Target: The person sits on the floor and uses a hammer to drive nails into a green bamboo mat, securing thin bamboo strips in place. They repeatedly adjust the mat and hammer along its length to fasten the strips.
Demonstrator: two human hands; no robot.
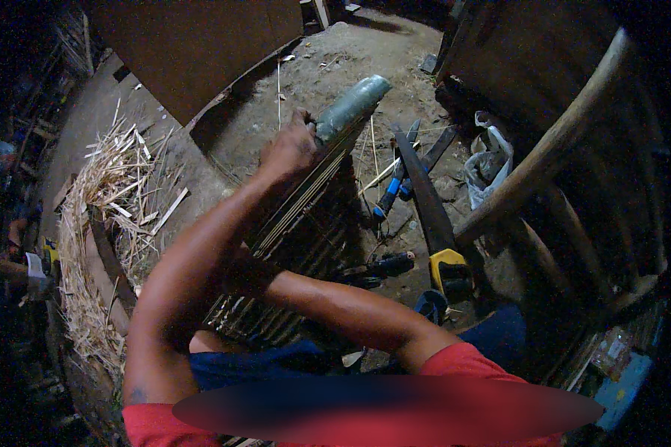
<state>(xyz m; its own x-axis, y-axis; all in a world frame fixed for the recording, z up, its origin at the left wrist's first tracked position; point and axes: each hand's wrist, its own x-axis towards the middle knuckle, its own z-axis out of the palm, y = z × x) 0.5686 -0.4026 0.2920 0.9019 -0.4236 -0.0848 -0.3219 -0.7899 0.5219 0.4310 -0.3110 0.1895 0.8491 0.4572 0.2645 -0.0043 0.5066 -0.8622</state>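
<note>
Gripping the near end of a pale green cylinder [353, 106], the left hand [289, 151] had its fingers wrapped tight round it at the top of a woven bamboo mat [306, 216]. The cylinder lay tilted across the mat's far edge, its free end pointing up-right. The right hand [240, 270] was mostly hidden under the left forearm, low on the mat; couldn't tell its grip. The mat sat propped on the person's lap, slats running away from the body. Count on the dirt floor right of the mat: one handsaw with a yellow and black handle [431, 212], two tools with blue handles [395, 190] lying side by side just left of the saw blade, one dark-handled tool [384, 264] near the saw handle. One crumpled white plastic bag [488, 160] lay further right, against a thick wooden pole [544, 149] that leaned diagonally. One heap of bamboo shavings [108, 201] was piled at left, well apart from the mat. One blue box [622, 387] sat at lower right beside some packets too dim to make out.
</note>
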